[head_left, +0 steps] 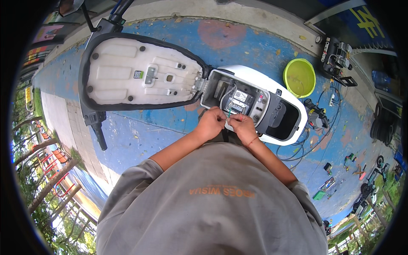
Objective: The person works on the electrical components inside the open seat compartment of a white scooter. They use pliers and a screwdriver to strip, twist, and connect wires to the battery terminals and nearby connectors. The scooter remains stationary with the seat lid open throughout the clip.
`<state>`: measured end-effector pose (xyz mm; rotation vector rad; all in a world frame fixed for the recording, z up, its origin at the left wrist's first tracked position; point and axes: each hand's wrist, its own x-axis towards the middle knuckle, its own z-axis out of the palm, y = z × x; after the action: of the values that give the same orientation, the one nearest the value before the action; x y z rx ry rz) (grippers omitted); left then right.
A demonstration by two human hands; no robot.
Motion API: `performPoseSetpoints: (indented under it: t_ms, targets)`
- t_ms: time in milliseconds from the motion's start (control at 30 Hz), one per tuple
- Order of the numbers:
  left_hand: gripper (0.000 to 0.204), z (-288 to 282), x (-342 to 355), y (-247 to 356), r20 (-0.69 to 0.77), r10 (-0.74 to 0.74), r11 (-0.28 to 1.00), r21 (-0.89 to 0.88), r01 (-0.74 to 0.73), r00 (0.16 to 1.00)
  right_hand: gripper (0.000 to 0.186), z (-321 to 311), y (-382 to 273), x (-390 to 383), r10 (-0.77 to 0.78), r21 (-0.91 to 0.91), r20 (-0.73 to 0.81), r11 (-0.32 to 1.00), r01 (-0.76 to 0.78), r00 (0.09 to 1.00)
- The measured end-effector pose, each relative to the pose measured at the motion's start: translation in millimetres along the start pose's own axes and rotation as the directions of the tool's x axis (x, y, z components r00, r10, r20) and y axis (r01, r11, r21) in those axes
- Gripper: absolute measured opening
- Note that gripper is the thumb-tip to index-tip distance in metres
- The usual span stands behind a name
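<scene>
My left hand [211,124] and my right hand [240,126] pinch thin wires [229,113], one of them green, at the near edge of a white scooter's open compartment [205,94]. My fingertips nearly meet; the wire ends between them are too small to make out. Inside the compartment sits a dark module with a silver plate [241,97], beside a grey panel [259,106] with small switches or ports. The raised seat [117,72] shows its pale plastic underside on the left. A dark open recess [289,121] lies at the scooter's right end.
A yellow-green basin [298,77] sits behind the scooter, near an air compressor [335,57]. A power tool [316,115], cables and hoses lie at the right, with scattered hand tools [325,187] and tyres [381,127] farther out. Handlebars [98,131] jut out under the seat.
</scene>
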<state>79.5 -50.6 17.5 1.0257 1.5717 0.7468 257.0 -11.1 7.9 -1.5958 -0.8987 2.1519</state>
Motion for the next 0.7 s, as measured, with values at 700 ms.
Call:
performPoseSetpoints:
  t_ms: [700]
  targets:
    - [0.007,-0.1,1.2,-18.4,-0.007,0.043,0.991,0.124,-0.042,0.999,0.009,10.0,9.2,17.8,-0.061,-0.189,-0.053,0.981,0.05,0.997]
